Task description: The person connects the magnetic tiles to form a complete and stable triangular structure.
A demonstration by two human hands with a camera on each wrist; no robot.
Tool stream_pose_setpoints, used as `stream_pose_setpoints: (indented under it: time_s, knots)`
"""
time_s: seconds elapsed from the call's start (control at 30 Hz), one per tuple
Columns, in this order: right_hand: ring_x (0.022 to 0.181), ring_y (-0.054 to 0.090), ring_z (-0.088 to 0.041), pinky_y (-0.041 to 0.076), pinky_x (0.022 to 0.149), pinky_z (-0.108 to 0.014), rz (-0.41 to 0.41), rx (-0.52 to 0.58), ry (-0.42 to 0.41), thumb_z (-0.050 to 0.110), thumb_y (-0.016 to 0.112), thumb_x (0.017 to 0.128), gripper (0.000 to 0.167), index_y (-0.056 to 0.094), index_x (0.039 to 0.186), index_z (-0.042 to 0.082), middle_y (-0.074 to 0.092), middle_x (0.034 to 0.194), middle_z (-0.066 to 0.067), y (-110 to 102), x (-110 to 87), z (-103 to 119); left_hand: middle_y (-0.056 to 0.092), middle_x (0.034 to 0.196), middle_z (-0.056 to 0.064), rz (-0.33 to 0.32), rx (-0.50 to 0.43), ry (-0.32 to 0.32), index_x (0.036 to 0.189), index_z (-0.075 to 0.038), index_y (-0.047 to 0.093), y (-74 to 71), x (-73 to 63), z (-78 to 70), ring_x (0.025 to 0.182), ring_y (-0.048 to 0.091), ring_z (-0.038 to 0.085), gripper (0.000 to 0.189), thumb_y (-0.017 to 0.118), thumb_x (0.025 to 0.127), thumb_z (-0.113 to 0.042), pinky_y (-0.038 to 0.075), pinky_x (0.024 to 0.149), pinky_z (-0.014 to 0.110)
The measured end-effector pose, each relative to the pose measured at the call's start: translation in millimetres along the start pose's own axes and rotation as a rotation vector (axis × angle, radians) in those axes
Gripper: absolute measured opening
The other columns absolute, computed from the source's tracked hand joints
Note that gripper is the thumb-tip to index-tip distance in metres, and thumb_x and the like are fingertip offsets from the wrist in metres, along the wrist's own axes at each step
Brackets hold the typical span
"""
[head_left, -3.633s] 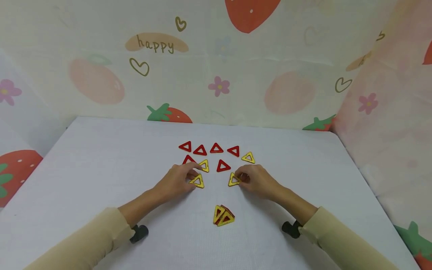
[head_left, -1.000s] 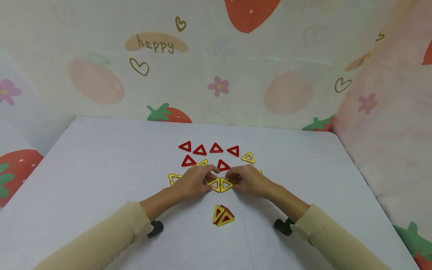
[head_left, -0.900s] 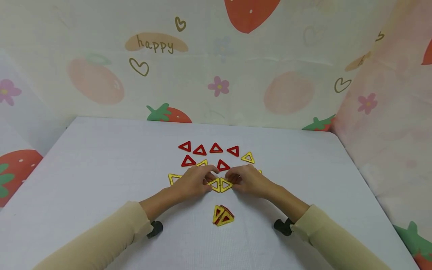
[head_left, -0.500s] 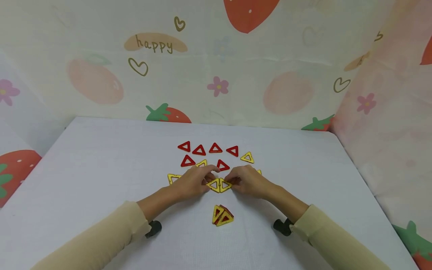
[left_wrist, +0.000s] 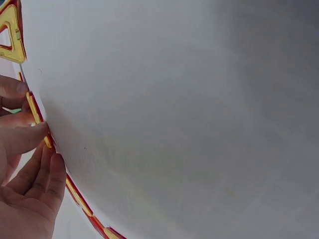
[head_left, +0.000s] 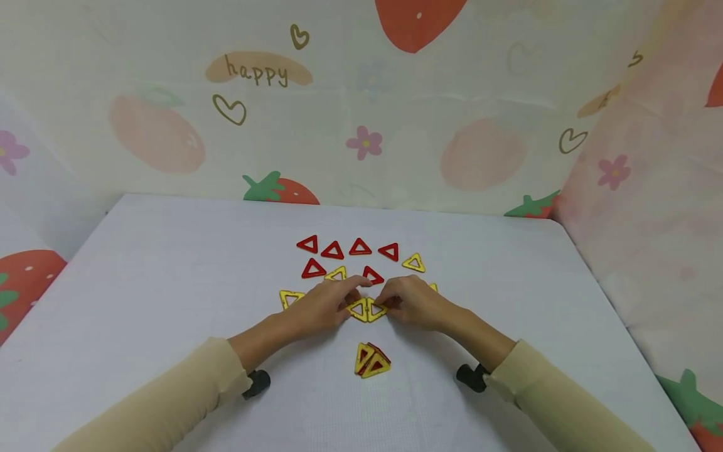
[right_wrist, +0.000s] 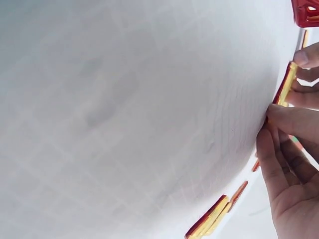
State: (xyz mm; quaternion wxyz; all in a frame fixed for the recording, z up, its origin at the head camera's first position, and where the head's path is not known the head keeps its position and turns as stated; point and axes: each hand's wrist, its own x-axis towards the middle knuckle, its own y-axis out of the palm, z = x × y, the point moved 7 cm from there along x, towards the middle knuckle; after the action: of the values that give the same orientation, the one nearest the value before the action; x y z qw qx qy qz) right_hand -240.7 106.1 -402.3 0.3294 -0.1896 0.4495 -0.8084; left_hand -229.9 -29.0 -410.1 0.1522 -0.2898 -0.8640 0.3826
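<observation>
Two yellow open-centred triangle tiles lie edge to edge in the head view, a left tile (head_left: 357, 317) and a right tile (head_left: 375, 317), forming a diamond. My left hand (head_left: 316, 306) pinches the outer corner of the left one, its index finger stretched over toward a red triangle tile (head_left: 369, 271). The right tile's outer corner is pinched by my right hand (head_left: 418, 304). Both wrist views show the tile edge-on, a yellow and red strip (left_wrist: 34, 107), between fingertips close over the table. Nearer me sits a small pyramid (head_left: 376, 373) of yellow and red triangles.
Red triangle tiles (head_left: 360, 252) lie in a loose row behind the hands. A yellow tile (head_left: 414, 269) ends that row at right. Another yellow tile (head_left: 290, 293) is partly covered by my left hand. The white table (head_left: 169, 263) meets a strawberry-print cloth (head_left: 395, 182) behind.
Since the oldest frame, my hands have come together from either side, and the two yellow tiles now meet edge to edge. Over the last second the hands have barely moved.
</observation>
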Motion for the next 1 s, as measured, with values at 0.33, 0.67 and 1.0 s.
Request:
stream_pose_setpoints:
  time_s: [0.33,0.67,1.0]
  knots:
    - [0.087,0.064,-0.013,0.055,0.081,-0.025,0.005,-0.005,0.014,-0.001,0.075,0.085,0.020,0.078,0.104,0.004,0.073,0.098,-0.004,0.3,1.1,-0.1,0.070,0.112,0.006,-0.006,-0.014,0.015,0.140,-0.009,0.048,-4.3,-2.7,-0.4,0.099,0.065,0.015,0.057,0.070,0.089,-0.002,0.054,0.083,0.028]
    - [0.082,0.060,-0.012,0.053,0.076,-0.023,0.016,-0.014,0.024,-0.001,0.075,0.085,0.019,0.078,0.103,0.004,0.072,0.096,-0.003,-0.9,0.9,1.8,0.073,0.109,0.006,-0.049,-0.080,0.013,0.136,-0.007,0.053,-8.1,-0.8,-2.1,0.093,0.067,0.014,0.053,0.075,0.088,-0.007,0.056,0.082,0.030]
    - [0.080,0.059,-0.011,0.053,0.073,-0.023,0.005,-0.014,0.013,-0.002,0.075,0.084,0.018,0.078,0.101,0.003,0.072,0.095,-0.003,-0.2,1.6,0.9,0.070,0.102,0.006,-0.106,-0.150,-0.047,0.129,-0.005,0.058,-4.3,3.6,-2.5,0.091,0.071,0.016,0.050,0.079,0.084,-0.006,0.057,0.082,0.027]
